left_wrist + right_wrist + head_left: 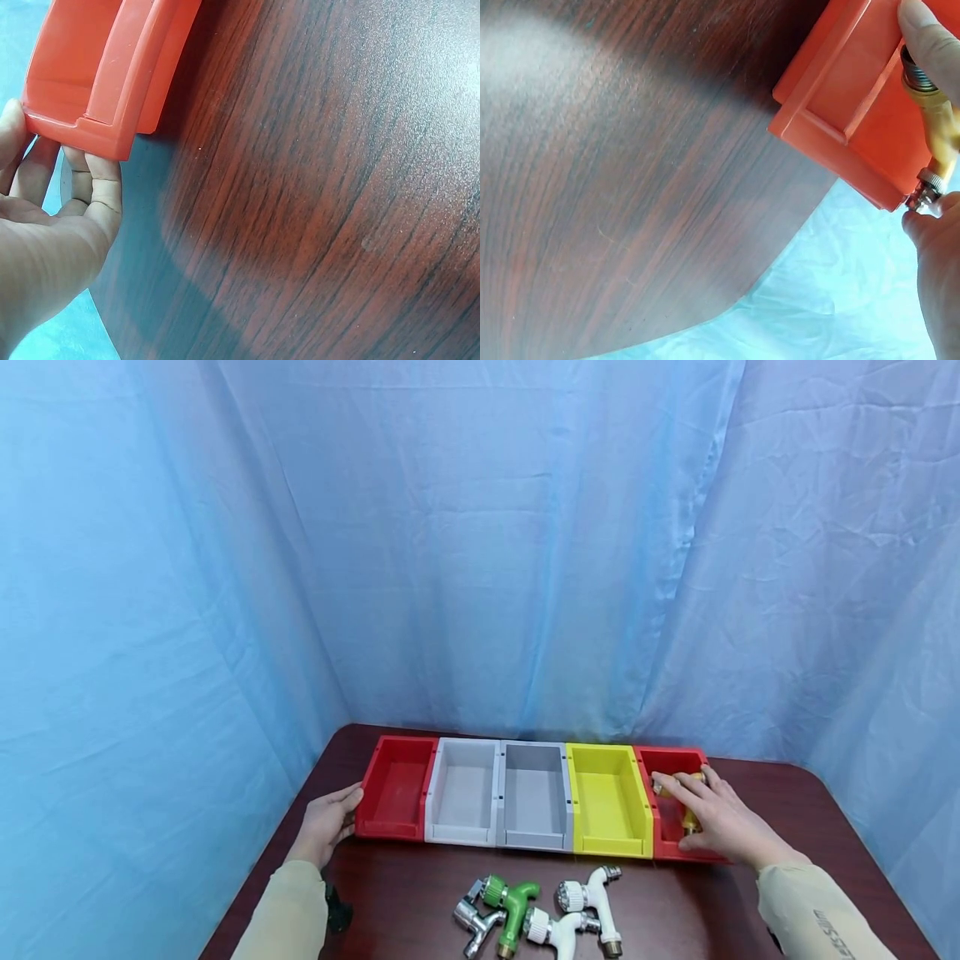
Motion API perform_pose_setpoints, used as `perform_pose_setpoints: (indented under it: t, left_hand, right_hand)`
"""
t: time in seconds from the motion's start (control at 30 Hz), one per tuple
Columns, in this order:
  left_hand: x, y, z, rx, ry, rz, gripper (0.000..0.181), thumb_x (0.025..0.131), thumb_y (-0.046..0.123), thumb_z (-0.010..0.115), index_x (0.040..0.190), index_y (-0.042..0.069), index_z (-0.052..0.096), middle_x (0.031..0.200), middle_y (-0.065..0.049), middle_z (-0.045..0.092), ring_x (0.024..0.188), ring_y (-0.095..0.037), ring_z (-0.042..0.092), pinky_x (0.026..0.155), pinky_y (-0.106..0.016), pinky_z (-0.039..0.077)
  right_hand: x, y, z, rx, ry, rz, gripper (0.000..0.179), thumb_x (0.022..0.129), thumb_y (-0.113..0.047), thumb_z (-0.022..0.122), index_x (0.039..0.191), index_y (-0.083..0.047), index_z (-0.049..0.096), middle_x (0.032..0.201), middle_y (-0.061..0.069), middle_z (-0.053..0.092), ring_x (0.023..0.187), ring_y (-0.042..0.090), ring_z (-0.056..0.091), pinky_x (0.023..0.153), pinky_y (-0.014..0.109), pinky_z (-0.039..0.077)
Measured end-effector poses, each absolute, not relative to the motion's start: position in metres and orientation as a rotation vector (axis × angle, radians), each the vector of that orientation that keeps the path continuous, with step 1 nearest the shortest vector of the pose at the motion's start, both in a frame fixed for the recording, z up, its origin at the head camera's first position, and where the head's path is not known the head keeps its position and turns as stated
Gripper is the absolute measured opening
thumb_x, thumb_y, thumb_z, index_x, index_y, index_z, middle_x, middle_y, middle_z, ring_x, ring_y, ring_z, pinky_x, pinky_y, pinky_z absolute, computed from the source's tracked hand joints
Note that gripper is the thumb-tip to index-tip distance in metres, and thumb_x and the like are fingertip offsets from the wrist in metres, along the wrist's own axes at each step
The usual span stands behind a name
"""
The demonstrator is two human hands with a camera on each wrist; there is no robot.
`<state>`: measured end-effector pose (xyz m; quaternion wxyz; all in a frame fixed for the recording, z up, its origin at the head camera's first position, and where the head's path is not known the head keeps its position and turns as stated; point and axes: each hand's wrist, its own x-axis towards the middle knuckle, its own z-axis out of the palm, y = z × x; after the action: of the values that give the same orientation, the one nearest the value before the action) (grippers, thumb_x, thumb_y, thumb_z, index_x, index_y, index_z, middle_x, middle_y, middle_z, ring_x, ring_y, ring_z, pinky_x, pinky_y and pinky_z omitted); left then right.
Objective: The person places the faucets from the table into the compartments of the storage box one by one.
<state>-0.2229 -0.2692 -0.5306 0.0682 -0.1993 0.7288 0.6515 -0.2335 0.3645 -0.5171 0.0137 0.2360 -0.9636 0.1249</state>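
Five bins stand in a row: a red bin at the left, then a white bin, a grey bin, a yellow bin and a second red bin. My left hand grips the outer side of the left red bin, thumb at the rim and fingers bent below it in the left wrist view. Over the right red bin, my right hand holds a yellow faucet with a threaded end. The hand partly hides this faucet.
In front of the bins lie a chrome faucet, a green faucet and two white faucets, one upright-looking and one nearer the edge. The brown table meets blue curtains behind and at the sides.
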Motion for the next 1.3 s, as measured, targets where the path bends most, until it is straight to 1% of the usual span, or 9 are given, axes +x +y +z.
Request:
perform_pose_setpoints:
  t: [0.13,0.27,0.37,0.5,0.6,0.63,0.9,1.1,1.3]
  left_hand:
    - [-0.2228,-0.2692,-0.5311,-0.597,2.202,1.957,0.053,0.105,0.035,0.060,0.152,0.011,0.051,0.142,-0.021,0.057,0.111,-0.027,0.061,0.090,-0.037,0.055]
    - [-0.2226,-0.2699,-0.5318,-0.595,2.205,1.952,0.054,0.104,0.036,0.060,0.152,0.011,0.050,0.143,-0.021,0.056,0.111,-0.027,0.061,0.090,-0.037,0.055]
    - [-0.2221,-0.2701,-0.5319,-0.599,2.205,1.951,0.054,0.104,0.036,0.060,0.152,0.011,0.050,0.144,-0.021,0.056,0.113,-0.029,0.061,0.090,-0.037,0.055]
    - [-0.2215,-0.2701,-0.5318,-0.598,2.204,1.946,0.055,0.105,0.036,0.059,0.153,0.011,0.050,0.145,-0.022,0.055,0.116,-0.030,0.060,0.091,-0.037,0.055]
    - [-0.2216,-0.2699,-0.5320,-0.595,2.206,1.944,0.055,0.104,0.036,0.059,0.153,0.011,0.050,0.145,-0.021,0.055,0.115,-0.030,0.060,0.090,-0.037,0.055]
    - [-0.2216,-0.2699,-0.5320,-0.595,2.206,1.944,0.055,0.104,0.036,0.059,0.152,0.011,0.050,0.145,-0.021,0.055,0.115,-0.030,0.060,0.090,-0.036,0.055]
    - [-0.2219,-0.2687,-0.5323,-0.593,2.218,1.942,0.054,0.105,0.035,0.059,0.152,0.011,0.050,0.144,-0.021,0.056,0.111,-0.028,0.061,0.088,-0.035,0.055]
    - [-0.2216,-0.2685,-0.5321,-0.590,2.213,1.942,0.054,0.105,0.035,0.059,0.152,0.011,0.050,0.146,-0.022,0.054,0.113,-0.027,0.061,0.088,-0.035,0.055]
    - [-0.2209,-0.2688,-0.5312,-0.592,2.210,1.940,0.055,0.105,0.036,0.059,0.152,0.011,0.050,0.146,-0.021,0.055,0.114,-0.028,0.061,0.091,-0.037,0.055]
  right_hand:
    - [-0.2364,0.3649,-0.5161,0.730,-3.033,0.409,0.108,0.066,-0.030,0.097,0.157,-0.029,0.039,0.147,0.023,0.048,0.144,0.061,0.014,0.106,0.079,0.023]
    - [-0.2400,0.3644,-0.5164,0.781,-3.020,0.399,0.105,0.065,-0.028,0.097,0.155,-0.027,0.045,0.141,0.019,0.053,0.141,0.058,0.022,0.106,0.078,0.022]
    - [-0.2421,0.3629,-0.5163,0.819,-3.004,0.405,0.100,0.064,-0.025,0.097,0.152,-0.021,0.050,0.137,0.018,0.054,0.138,0.057,0.027,0.107,0.078,0.021]
    - [-0.2431,0.3628,-0.5164,0.834,-3.021,0.404,0.095,0.066,-0.023,0.097,0.150,-0.015,0.052,0.137,0.019,0.052,0.138,0.055,0.031,0.106,0.074,0.032]
    - [-0.2430,0.3644,-0.5173,0.823,-3.049,0.402,0.094,0.068,-0.024,0.095,0.151,-0.014,0.052,0.140,0.020,0.050,0.138,0.054,0.032,0.102,0.072,0.039]
    - [-0.2428,0.3647,-0.5176,0.803,-3.064,0.408,0.093,0.069,-0.025,0.095,0.151,-0.015,0.051,0.141,0.020,0.050,0.139,0.055,0.031,0.101,0.072,0.040]
    - [-0.2405,0.3665,-0.5185,0.757,-3.125,0.439,0.095,0.072,-0.029,0.093,0.154,-0.016,0.047,0.152,0.025,0.045,0.145,0.057,0.022,0.107,0.076,0.027]
    - [-0.2373,0.3674,-0.5196,0.713,-3.167,0.403,0.093,0.075,-0.039,0.089,0.155,-0.020,0.046,0.160,0.027,0.035,0.147,0.055,0.019,0.111,0.074,0.021]
    - [-0.2363,0.3650,-0.5199,0.688,-3.206,0.371,0.092,0.076,-0.044,0.086,0.156,-0.023,0.044,0.162,0.028,0.030,0.149,0.054,0.015,0.115,0.072,0.015]
